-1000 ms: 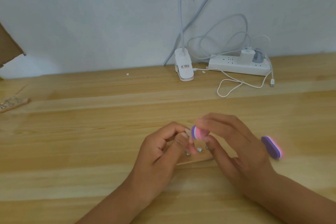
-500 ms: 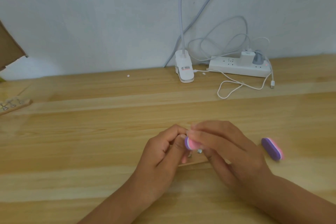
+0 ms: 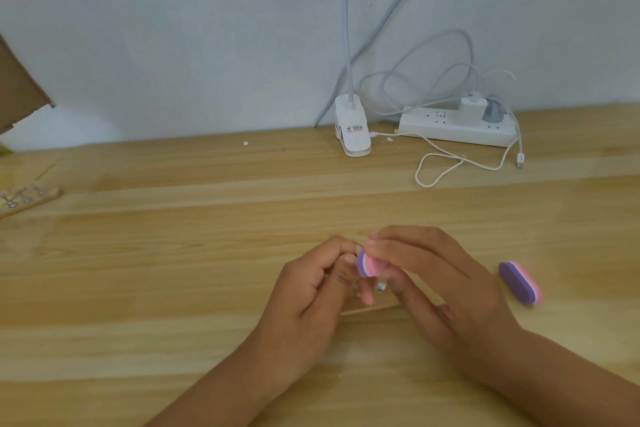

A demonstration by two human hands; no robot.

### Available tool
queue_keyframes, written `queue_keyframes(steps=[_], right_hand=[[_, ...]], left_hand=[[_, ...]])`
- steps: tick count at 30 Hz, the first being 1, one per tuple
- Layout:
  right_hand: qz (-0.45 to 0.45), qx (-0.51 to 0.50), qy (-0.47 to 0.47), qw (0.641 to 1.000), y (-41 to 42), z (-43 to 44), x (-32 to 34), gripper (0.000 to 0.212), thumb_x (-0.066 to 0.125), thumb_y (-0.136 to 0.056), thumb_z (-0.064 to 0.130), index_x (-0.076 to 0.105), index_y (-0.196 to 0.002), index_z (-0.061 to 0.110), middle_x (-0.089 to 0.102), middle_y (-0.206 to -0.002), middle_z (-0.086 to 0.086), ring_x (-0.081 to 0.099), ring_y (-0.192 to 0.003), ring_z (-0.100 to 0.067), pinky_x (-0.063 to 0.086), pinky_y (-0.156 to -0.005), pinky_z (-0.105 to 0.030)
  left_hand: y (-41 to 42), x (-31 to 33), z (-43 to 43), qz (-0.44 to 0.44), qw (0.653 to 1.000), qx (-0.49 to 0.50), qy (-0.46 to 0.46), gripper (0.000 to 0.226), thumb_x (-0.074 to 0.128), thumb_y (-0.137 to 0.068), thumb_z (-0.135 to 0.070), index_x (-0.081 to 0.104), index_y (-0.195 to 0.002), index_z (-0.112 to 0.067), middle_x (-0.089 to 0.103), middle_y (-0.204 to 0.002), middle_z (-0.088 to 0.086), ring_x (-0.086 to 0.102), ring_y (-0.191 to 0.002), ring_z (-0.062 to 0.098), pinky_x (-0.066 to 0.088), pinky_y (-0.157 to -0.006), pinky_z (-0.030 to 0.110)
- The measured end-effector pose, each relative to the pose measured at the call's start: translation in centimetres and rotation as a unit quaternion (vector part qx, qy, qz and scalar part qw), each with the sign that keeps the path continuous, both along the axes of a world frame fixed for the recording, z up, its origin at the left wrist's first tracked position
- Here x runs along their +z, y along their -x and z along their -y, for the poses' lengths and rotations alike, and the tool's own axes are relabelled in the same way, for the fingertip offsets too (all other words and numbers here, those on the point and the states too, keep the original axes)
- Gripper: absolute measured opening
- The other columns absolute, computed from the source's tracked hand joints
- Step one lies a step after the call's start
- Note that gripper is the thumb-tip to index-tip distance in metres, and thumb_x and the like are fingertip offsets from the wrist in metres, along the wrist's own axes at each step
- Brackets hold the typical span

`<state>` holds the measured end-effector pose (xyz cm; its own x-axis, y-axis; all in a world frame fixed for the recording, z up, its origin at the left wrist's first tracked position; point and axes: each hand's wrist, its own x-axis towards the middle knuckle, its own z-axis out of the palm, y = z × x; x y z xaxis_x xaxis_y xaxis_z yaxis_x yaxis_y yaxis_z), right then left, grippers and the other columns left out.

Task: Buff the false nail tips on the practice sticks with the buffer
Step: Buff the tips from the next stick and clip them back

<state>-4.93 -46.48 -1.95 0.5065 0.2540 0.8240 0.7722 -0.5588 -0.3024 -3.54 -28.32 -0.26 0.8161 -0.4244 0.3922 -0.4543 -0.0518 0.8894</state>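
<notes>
The right hand pinches a small pink-and-purple buffer between thumb and fingertips, and the buffer's end meets the left hand. The left hand's fingers are curled, thumb and forefinger drawn together, but what they pinch is hidden, so its grip cannot be told. Both hands cover the practice stick on the table; only a sliver of wood and one metal clip show. A second buffer lies near the right hand. Another stick is cut off at the left edge. The lamp clamp bears a label too small to read.
</notes>
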Motion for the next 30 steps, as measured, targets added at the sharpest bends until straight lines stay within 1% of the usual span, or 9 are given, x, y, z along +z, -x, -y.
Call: queue_keyframes(steps=[3,7,10,14,16,19,22,26,30], right_hand=[[-0.007,-0.013,-0.014,1.000,-0.04,0.11,0.14,0.026,0.057,-0.095,0.005,0.064,-0.120,0.010,0.064,-0.120,-0.007,0.062,-0.114,-0.015,0.047,-0.098,-0.024],[0.008,-0.003,0.012,1.000,0.21,-0.12,-0.07,0.028,0.058,-0.093,0.000,0.067,-0.119,0.007,0.064,-0.120,-0.007,0.062,-0.113,-0.016,0.048,-0.097,-0.024],[-0.003,-0.025,-0.009,1.000,-0.11,0.20,0.08,0.027,0.058,-0.093,0.003,0.066,-0.118,0.008,0.065,-0.119,-0.007,0.062,-0.113,-0.017,0.050,-0.096,-0.028],[0.014,0.000,0.003,1.000,0.28,-0.14,-0.11,0.028,0.057,-0.095,0.003,0.069,-0.120,0.009,0.064,-0.120,-0.009,0.062,-0.112,-0.016,0.049,-0.096,-0.025],[0.009,-0.004,0.014,1.000,0.17,-0.06,-0.12,0.027,0.057,-0.095,0.002,0.066,-0.120,0.008,0.064,-0.120,-0.009,0.063,-0.111,-0.016,0.049,-0.096,-0.026],[-0.028,-0.045,-0.024,0.998,-0.33,0.43,0.17,0.026,0.056,-0.095,0.006,0.065,-0.120,0.008,0.065,-0.119,-0.006,0.063,-0.112,-0.016,0.048,-0.097,-0.026],[-0.035,-0.037,-0.033,0.998,-0.18,0.28,0.31,0.028,0.056,-0.095,0.007,0.064,-0.121,0.010,0.065,-0.119,-0.006,0.062,-0.114,-0.015,0.047,-0.098,-0.024],[-0.023,-0.006,0.001,1.000,0.03,0.38,0.10,0.030,0.057,-0.093,0.000,0.066,-0.120,0.005,0.065,-0.122,-0.011,0.063,-0.114,-0.020,0.050,-0.095,-0.030],[-0.023,0.000,0.001,1.000,-0.07,0.30,0.06,0.031,0.057,-0.093,-0.004,0.066,-0.121,0.005,0.065,-0.123,-0.010,0.063,-0.116,-0.020,0.051,-0.095,-0.031]], left_hand=[[0.01,-0.04,0.02,-0.005,1.000,0.003,0.002,0.027,0.039,-0.101,-0.015,0.063,-0.089,-0.009,0.066,-0.074,0.001,0.063,-0.075,0.014,0.045,-0.076,0.018],[-0.02,0.06,-0.02,-0.004,1.000,-0.005,0.002,0.026,0.041,-0.101,-0.014,0.064,-0.090,-0.012,0.067,-0.075,0.002,0.065,-0.076,0.017,0.047,-0.076,0.022],[0.03,-0.01,0.02,-0.008,1.000,0.004,0.002,0.029,0.040,-0.103,-0.023,0.062,-0.087,-0.012,0.068,-0.075,0.003,0.066,-0.080,0.019,0.048,-0.078,0.025],[0.06,0.23,0.09,-0.006,1.000,-0.005,-0.005,0.026,0.041,-0.102,-0.013,0.064,-0.089,-0.012,0.069,-0.076,0.001,0.065,-0.076,0.009,0.044,-0.074,0.016],[0.03,0.19,-0.01,-0.008,1.000,-0.005,-0.003,0.026,0.040,-0.101,-0.014,0.064,-0.089,-0.011,0.070,-0.077,0.002,0.067,-0.079,0.014,0.047,-0.076,0.020],[0.14,0.15,-0.02,-0.022,1.000,-0.005,0.013,0.026,0.039,-0.101,-0.019,0.059,-0.087,-0.011,0.071,-0.078,0.003,0.068,-0.087,0.021,0.050,-0.083,0.028],[0.16,0.22,0.03,-0.019,1.000,0.000,0.017,0.025,0.041,-0.100,-0.016,0.061,-0.088,-0.009,0.071,-0.080,0.005,0.068,-0.084,0.019,0.049,-0.079,0.022],[0.08,0.38,-0.04,0.005,1.000,0.020,-0.001,0.021,0.049,-0.099,-0.015,0.068,-0.093,-0.010,0.070,-0.078,-0.001,0.063,-0.075,0.004,0.043,-0.071,0.011],[0.06,0.28,-0.16,0.028,0.997,0.061,-0.034,0.021,0.053,-0.094,-0.033,0.071,-0.092,-0.021,0.069,-0.079,-0.004,0.065,-0.079,0.015,0.047,-0.074,0.025]])
